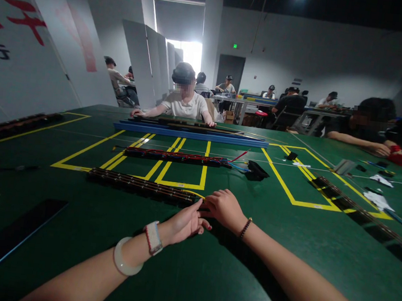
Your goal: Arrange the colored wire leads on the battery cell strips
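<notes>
A long dark strip with metal lines (140, 185) lies on the green table, its right end close to my hands. A yellow wire (192, 193) runs from that end to the fingertips. My left hand (184, 223), palm turned up, has its lower fingers apart and its thumb and index near the wire's end. From the right, my right hand (225, 208) reaches over with bent fingers that meet the left fingertips; what it pinches is hidden. Beyond, a second strip with red and blue wires (178, 157) ends at a black connector (256, 171).
A blue rail (191, 134) crosses the far side, before a seated person (184, 102). Another dark strip (366, 218) lies at the right, near white scraps (377, 200). A dark phone-like slab (16, 234) rests at the left. Yellow tape (79, 148) marks the table.
</notes>
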Motion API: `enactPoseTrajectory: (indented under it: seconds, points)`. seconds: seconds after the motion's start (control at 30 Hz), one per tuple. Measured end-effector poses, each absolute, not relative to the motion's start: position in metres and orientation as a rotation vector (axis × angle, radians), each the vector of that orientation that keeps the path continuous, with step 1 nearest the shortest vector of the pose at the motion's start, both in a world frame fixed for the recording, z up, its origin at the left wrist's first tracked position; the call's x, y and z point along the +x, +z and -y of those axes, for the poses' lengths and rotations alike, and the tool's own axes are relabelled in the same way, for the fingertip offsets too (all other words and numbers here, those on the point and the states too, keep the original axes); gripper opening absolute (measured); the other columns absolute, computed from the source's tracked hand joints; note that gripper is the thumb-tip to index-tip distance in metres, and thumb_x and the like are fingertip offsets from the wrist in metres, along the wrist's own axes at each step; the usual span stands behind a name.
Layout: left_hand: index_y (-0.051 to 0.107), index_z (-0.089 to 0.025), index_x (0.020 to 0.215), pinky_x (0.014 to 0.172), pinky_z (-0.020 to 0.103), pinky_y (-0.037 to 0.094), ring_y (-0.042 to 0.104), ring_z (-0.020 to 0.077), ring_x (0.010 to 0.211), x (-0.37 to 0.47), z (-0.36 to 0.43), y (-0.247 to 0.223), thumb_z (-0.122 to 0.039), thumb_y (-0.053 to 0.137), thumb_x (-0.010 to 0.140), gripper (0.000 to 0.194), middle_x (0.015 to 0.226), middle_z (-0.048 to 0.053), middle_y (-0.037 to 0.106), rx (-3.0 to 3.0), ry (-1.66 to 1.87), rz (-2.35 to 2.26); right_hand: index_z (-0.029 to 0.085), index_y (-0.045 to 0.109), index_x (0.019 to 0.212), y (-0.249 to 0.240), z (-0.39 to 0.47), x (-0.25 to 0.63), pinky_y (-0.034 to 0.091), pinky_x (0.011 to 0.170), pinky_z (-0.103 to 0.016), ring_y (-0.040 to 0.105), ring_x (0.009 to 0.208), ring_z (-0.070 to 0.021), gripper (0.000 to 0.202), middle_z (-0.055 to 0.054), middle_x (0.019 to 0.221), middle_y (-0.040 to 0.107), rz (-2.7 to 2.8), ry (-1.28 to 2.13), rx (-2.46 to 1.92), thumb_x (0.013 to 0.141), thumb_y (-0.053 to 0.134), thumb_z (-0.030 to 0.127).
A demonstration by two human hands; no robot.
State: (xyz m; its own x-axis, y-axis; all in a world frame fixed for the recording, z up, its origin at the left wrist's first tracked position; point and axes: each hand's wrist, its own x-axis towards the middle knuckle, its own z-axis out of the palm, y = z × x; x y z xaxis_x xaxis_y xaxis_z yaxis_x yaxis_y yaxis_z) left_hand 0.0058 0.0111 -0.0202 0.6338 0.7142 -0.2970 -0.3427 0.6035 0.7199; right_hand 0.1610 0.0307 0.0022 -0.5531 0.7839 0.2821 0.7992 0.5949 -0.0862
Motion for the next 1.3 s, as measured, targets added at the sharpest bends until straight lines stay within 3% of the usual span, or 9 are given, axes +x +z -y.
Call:
enactPoseTrajectory:
  seconds: [0.27,0.57,0.73,0.93,1.13,1.3]
  points:
    - [0.046,-0.017,0.087,0.042,0.018,0.029,0.054,0.0093,0.051,0.007,-0.011,-0.019,-0.044,0.036,0.088,0.028,0.066,0.001,0.055,0.644,0.71,-0.649,0.012,0.059,0.089,0.005,-0.011,0.149,0.029,0.067,-0.031,0.048,0.074,-0.0191,0.012,-0.009,0.079,0.058,2.75,-0.503,-1.2,0.083,0.05,0.016]
    - [0.05,-0.014,0.073,0.051,0.023,0.037,0.056,0.0126,0.054,0.008,-0.014,-0.032,-0.04,0.038,0.088,0.033,0.062,0.003,0.058,0.61,0.742,-0.671,0.016,0.056,0.087,0.029,0.0,0.146,0.03,0.066,-0.03,0.051,0.075,-0.0184,0.016,-0.007,0.079,0.06,2.696,-0.395,-1.292,0.088,0.043,0.024]
    - [0.051,-0.015,0.075,0.051,0.024,0.037,0.053,0.0118,0.05,0.01,-0.014,-0.034,-0.038,0.039,0.088,0.029,0.061,0.002,0.058,0.618,0.768,-0.665,0.016,0.054,0.091,0.03,0.001,0.145,0.033,0.068,-0.028,0.056,0.078,-0.0183,0.019,-0.006,0.084,0.063,2.702,-0.219,-1.391,0.086,0.049,0.033]
    - [0.049,-0.015,0.079,0.047,0.021,0.032,0.05,0.0093,0.051,0.009,-0.012,-0.032,-0.045,0.041,0.086,0.031,0.064,0.002,0.057,0.653,0.751,-0.66,0.017,0.052,0.105,0.028,-0.003,0.15,0.035,0.064,-0.025,0.059,0.075,-0.0163,0.02,-0.006,0.084,0.064,2.722,-0.039,-1.421,0.089,0.041,0.022]
    - [0.044,-0.017,0.094,0.042,0.018,0.026,0.046,0.0079,0.047,0.007,-0.011,-0.032,-0.041,0.033,0.09,0.027,0.066,0.002,0.056,0.758,0.732,-0.666,0.024,0.05,0.119,0.03,-0.019,0.159,0.033,0.07,-0.027,0.053,0.083,-0.0178,0.03,-0.008,0.093,0.056,2.654,-0.255,-1.411,0.09,0.042,0.024]
    - [0.039,-0.018,0.087,0.04,0.017,0.022,0.043,0.0064,0.043,0.008,-0.01,-0.029,-0.044,0.03,0.089,0.028,0.065,0.003,0.056,0.792,0.695,-0.704,0.026,0.05,0.121,0.013,-0.038,0.16,0.031,0.07,-0.028,0.049,0.082,-0.0186,0.033,-0.008,0.092,0.053,2.63,-0.343,-1.401,0.089,0.044,0.023]
